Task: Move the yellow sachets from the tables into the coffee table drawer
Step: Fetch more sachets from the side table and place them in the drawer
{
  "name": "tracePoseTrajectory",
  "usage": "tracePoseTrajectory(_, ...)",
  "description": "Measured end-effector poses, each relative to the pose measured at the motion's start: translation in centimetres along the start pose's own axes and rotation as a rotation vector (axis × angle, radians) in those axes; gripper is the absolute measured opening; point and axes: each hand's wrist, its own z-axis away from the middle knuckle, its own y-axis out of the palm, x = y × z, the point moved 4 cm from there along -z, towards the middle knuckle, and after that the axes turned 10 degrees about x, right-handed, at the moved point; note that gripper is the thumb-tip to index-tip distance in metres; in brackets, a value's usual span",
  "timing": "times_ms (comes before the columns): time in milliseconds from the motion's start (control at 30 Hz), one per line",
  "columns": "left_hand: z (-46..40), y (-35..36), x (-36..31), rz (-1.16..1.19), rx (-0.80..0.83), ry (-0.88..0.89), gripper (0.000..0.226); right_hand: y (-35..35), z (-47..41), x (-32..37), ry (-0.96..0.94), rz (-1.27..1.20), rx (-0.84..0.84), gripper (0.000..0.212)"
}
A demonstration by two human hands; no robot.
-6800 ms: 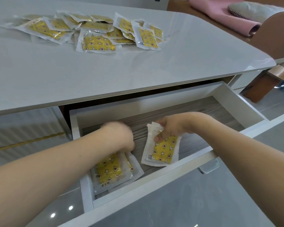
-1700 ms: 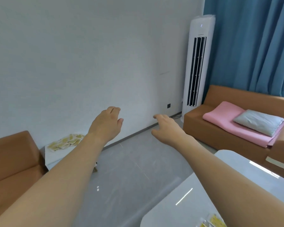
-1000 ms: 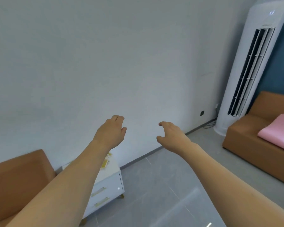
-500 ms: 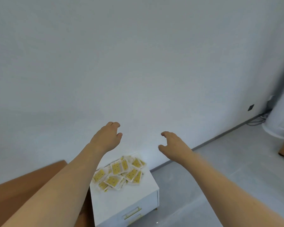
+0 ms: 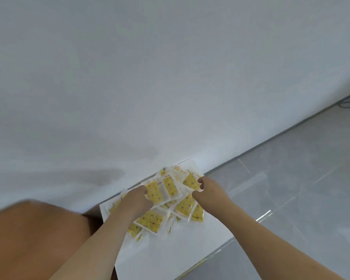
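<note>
Small white side table [image 5: 170, 253] set against the pale wall, grey tiled floor [image 5: 291, 188] to its right and in front, brown sofa arm [image 5: 32, 239] just beside its left edge. Heaped on the far half of the top: a loose pile of yellow sachets [image 5: 170, 201] in clear wrappers, overlapping at all angles, some perhaps hanging past the back edge, though blur makes that uncertain. Near half of the top bare and white.

I see both hands on the sachets [image 5: 166, 201], piled on a white table [image 5: 170, 249]. L hand [image 5: 136, 200] grips pile's left side, R hand [image 5: 205, 188] its right edge, fingers curled. Brown sofa [image 5: 32, 239] left of L arm.
</note>
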Motion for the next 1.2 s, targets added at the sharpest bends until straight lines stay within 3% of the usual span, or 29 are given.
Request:
tracePoseTrajectory(67,-4.0,3.3,2.5,-0.067,0.047,-0.051,0.06,3.4,-3.8,-2.3,0.045,-0.006,0.028,0.054)
tracePoseTrajectory(233,-8.8,8.4,6.5,-0.051,-0.065,-0.279,0.108,9.1,-10.3,-3.8,0.04,0.045,0.012,0.054)
tracePoseTrajectory(333,-9.7,10.0,7.1,-0.12,-0.132,-0.3,0.116,10.5,-13.2,-2.4,0.038,0.042,-0.009,0.06)
tracePoseTrajectory(433,-10.2,10.2,7.1,-0.094,-0.168,-0.27,0.11,11.4,-15.2,-0.8,0.077,0.127,-0.006,0.067)
tracePoseTrajectory(600,-10.5,10.0,8.7,0.09,-0.096,-0.232,0.086,13.6,-17.3,0.4,0.185,0.391,-0.057,0.099)
tracePoseTrajectory(733,-9.9,9.9,10.7,0.679,0.014,-0.112,0.021,14.3,-18.2,0.1,0.2,0.489,-0.135,0.094)
tracePoseTrajectory(767,-9.5,9.7,11.2,0.761,0.016,-0.107,0.016,14.3,-18.2,-0.1,0.219,0.474,-0.129,0.096)
tracePoseTrajectory(867,-8.9,9.1,12.7,0.872,-0.005,-0.129,0.013,14.5,-18.3,-0.5,0.253,0.405,-0.112,0.096)
tracePoseTrajectory(1067,-8.6,8.0,13.6,0.97,-0.058,-0.126,0.027,15.1,-18.1,0.1,0.126,0.229,-0.144,0.06)
tracePoseTrajectory(1200,-8.5,8.2,13.8,0.95,-0.03,-0.151,0.027,14.9,-17.5,0.2,0.031,0.048,-0.136,0.051)
